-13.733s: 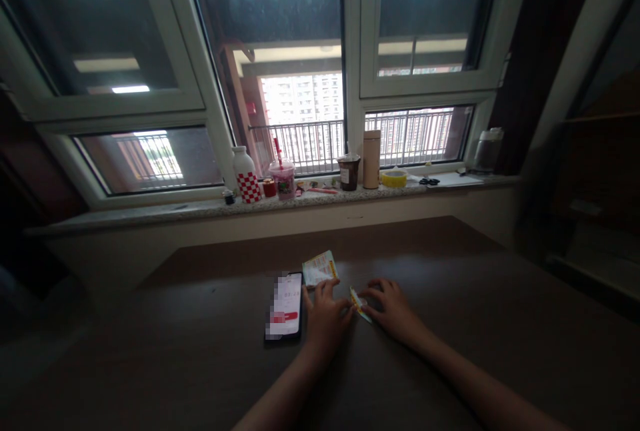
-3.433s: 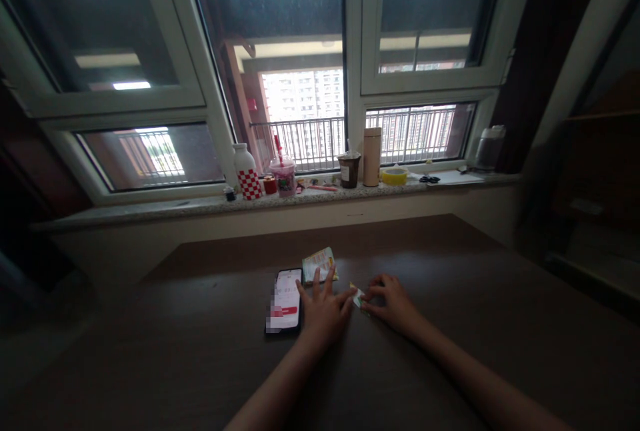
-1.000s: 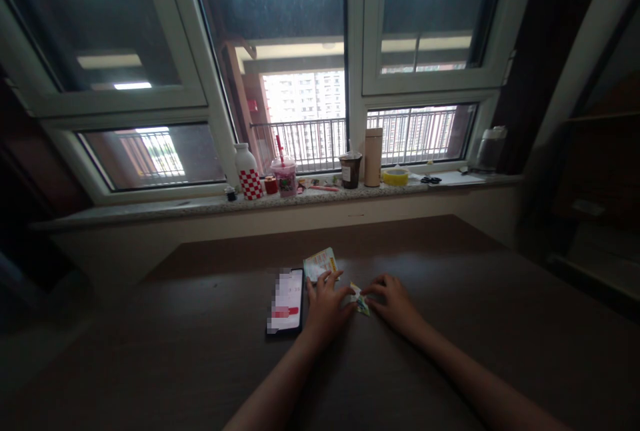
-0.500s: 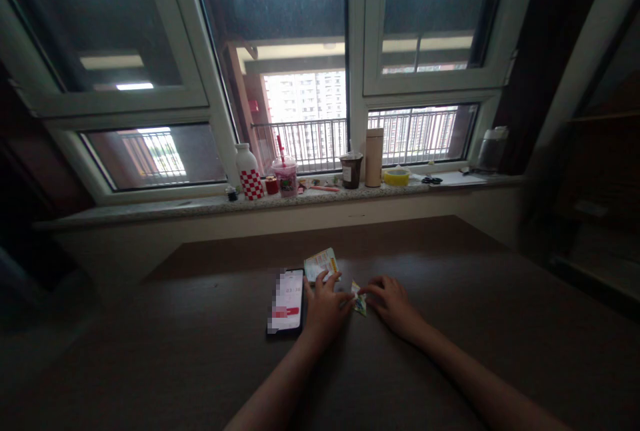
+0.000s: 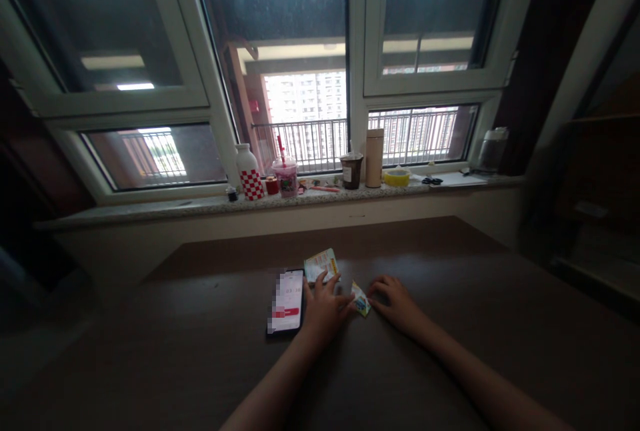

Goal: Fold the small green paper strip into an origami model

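A small colourful paper piece [image 5: 361,300] with a pointed top lies on the dark table [image 5: 215,378] between my hands. My left hand [image 5: 326,306] touches its left edge with the fingertips, other fingers spread over the near edge of a printed card [image 5: 323,264]. My right hand [image 5: 395,301] is at the paper's right edge, fingers curled; whether they pinch it is too small to tell. A phone [image 5: 289,302] with a lit screen lies just left of my left hand.
Along the windowsill [image 5: 200,207] behind the table stand a checkered bottle [image 5: 250,174], a pink cup [image 5: 285,178], a dark cup [image 5: 351,171], a tan flask [image 5: 374,158], yellow tape [image 5: 397,178] and black scissors [image 5: 431,180].
My right hand's fingertips have shifted slightly right, showing more of the small paper, which now looks flatter and wider. My left hand has hardly moved.
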Demonstrator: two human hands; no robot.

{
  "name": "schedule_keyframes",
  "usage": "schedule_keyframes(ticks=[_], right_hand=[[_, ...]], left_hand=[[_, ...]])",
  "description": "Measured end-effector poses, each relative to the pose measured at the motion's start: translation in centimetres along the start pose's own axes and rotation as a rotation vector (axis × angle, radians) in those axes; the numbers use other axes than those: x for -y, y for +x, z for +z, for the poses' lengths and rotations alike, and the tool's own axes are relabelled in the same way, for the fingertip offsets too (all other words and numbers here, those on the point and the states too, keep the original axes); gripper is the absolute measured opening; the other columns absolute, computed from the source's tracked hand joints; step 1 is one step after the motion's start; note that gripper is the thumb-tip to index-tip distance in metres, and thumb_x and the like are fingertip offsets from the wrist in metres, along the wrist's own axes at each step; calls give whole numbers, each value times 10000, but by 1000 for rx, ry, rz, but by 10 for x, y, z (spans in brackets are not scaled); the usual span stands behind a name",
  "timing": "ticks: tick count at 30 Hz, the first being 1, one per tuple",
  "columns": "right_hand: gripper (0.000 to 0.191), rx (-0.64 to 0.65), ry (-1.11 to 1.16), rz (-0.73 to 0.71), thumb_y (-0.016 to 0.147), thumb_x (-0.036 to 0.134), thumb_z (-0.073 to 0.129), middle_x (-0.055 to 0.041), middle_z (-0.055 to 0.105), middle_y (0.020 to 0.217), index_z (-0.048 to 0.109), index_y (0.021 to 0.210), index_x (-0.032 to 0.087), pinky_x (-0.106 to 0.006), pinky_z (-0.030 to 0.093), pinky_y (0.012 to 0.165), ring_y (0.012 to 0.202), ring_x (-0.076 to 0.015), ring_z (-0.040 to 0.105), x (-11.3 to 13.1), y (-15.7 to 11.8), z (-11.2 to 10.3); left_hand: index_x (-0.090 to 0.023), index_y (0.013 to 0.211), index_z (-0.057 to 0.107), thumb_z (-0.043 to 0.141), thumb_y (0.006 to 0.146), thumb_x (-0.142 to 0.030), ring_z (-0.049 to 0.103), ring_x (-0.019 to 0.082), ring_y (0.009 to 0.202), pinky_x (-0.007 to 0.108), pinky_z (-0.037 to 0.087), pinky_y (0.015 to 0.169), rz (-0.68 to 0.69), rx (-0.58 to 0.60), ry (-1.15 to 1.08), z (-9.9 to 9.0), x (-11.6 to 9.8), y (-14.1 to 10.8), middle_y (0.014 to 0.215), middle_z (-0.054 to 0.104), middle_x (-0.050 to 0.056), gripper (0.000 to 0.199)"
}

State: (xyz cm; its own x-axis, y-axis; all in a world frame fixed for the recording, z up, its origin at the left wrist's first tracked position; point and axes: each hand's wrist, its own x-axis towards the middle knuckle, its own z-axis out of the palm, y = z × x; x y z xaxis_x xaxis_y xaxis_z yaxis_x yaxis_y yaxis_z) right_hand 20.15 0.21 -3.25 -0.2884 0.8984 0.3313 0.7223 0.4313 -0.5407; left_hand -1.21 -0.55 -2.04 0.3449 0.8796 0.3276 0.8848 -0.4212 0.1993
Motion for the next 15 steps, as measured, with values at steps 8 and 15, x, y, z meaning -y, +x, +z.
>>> schedule_keyframes(ticks=[8,15], right_hand=[[161,4,117,-121,799,119,568,-57,630,986,676,887,199,-330,405,887,980,-200,535,7,0,1],[188,36,80,-147,735,83,593,-47,642,883,706,827,202,-313,413,827,909,-198,554,9,0,-3]], left_hand=[[-476,1038,667,580,810,-527,262,345,1354,706,7,1052,16,19,-23,0,2,0,1411,469,-20,249],[-461,1014,683,568,822,-515,237,341,1366,699,6,1057,1,9,-42,-2,0,-1,1407,472,-16,230]])
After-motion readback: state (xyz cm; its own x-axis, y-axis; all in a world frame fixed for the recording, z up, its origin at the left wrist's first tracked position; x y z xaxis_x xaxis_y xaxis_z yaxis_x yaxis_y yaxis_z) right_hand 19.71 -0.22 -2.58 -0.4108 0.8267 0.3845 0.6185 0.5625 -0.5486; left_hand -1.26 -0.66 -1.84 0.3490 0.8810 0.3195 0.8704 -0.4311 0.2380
